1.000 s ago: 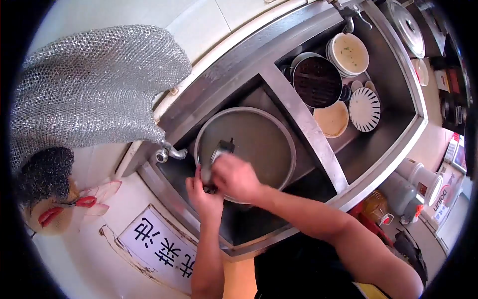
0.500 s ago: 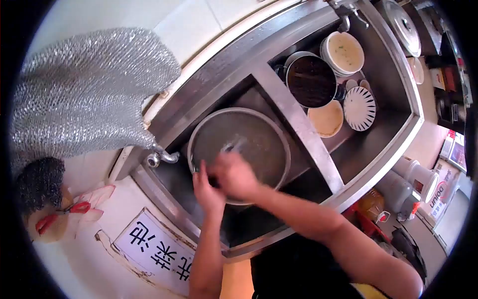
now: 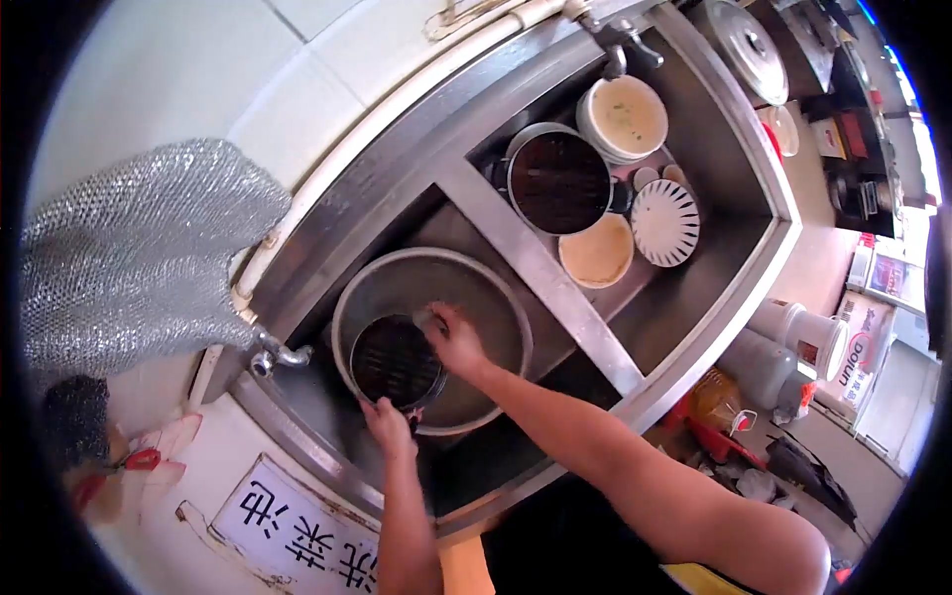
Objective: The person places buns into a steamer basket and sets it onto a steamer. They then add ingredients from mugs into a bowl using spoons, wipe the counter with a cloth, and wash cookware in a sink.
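A dark round pot with a ridged-looking bottom (image 3: 395, 361) is in the large metal basin (image 3: 518, 307), in the sink's left compartment. My left hand (image 3: 389, 424) grips this pot at its near edge, beside a dark handle. Over the pot's right rim is my right hand (image 3: 454, 339), its fingers closed on a small pale thing I cannot make out. Cloudy water shows in the basin.
In the right compartment sit another dark pot (image 3: 559, 182), stacked bowls (image 3: 623, 117), a tan-coloured bowl (image 3: 596, 252) and a striped plate (image 3: 665, 223). A metal divider (image 3: 540, 273) separates the compartments. Two faucets (image 3: 284, 354) reach over the sink's back edge.
The dark pot now shows open side up in the basin, where before only a small metallic part showed by my hands. My right hand has moved apart from my left. The whole view has shifted.
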The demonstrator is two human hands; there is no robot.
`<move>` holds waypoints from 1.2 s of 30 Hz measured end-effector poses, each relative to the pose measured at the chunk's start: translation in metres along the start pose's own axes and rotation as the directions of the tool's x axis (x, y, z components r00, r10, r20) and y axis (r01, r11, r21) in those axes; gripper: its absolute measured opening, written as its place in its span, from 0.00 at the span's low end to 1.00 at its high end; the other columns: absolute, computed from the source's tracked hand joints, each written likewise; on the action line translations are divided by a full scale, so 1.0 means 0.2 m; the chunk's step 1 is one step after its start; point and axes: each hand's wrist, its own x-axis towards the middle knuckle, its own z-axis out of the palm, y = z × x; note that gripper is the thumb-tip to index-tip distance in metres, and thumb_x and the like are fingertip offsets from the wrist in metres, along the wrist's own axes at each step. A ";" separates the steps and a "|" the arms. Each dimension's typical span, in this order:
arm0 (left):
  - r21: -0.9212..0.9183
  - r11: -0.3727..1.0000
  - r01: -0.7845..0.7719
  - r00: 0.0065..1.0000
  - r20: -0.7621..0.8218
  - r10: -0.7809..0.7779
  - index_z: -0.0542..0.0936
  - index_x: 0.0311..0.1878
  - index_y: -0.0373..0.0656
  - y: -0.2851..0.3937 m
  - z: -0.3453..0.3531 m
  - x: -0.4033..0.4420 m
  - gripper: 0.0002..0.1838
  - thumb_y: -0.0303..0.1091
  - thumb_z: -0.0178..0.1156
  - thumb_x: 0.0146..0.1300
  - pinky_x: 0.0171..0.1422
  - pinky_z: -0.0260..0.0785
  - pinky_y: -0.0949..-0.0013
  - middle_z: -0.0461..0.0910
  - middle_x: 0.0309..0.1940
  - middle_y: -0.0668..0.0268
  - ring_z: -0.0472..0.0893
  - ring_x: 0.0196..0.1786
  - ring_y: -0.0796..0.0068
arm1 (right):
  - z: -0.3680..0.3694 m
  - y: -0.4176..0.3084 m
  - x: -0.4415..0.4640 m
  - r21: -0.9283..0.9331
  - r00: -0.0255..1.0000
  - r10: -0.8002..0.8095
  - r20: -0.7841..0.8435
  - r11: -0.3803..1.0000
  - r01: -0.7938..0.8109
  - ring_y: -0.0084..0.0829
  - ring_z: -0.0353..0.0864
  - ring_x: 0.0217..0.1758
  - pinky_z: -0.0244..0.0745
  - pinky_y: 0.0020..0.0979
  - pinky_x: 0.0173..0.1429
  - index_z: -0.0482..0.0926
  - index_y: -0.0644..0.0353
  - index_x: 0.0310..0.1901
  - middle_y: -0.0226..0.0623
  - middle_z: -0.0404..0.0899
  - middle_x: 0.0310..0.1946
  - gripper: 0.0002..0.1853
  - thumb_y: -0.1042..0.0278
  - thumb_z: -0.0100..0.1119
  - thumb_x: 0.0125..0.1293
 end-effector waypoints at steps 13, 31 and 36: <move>-0.217 0.685 0.696 0.690 0.465 -0.554 0.79 0.42 0.39 -0.01 -0.21 -0.05 0.15 0.43 0.54 0.70 0.22 0.63 0.74 0.80 0.31 0.61 0.73 0.22 0.75 | -0.04 -0.34 -0.06 -0.362 0.857 -0.462 0.227 0.777 0.515 0.45 0.73 0.65 0.71 0.48 0.64 0.86 0.49 0.48 0.38 0.79 0.60 0.12 0.65 0.63 0.63; -0.164 0.942 0.294 0.662 0.746 -0.076 0.65 0.75 0.45 0.15 -0.11 -0.28 0.39 0.20 0.56 0.56 0.49 0.78 0.63 0.79 0.60 0.62 0.81 0.56 0.66 | -0.04 -0.25 0.11 -0.106 0.989 0.090 -0.114 0.989 -0.102 0.58 0.81 0.53 0.76 0.48 0.60 0.82 0.63 0.46 0.56 0.82 0.49 0.20 0.50 0.58 0.75; -0.345 0.902 0.258 0.778 0.628 0.017 0.58 0.81 0.54 0.07 0.02 -0.27 0.47 0.20 0.57 0.56 0.57 0.77 0.62 0.72 0.69 0.66 0.78 0.62 0.66 | -0.05 -0.29 -0.19 -0.054 0.980 0.052 0.192 0.998 -0.042 0.55 0.81 0.52 0.76 0.47 0.57 0.79 0.61 0.51 0.52 0.79 0.48 0.16 0.60 0.66 0.70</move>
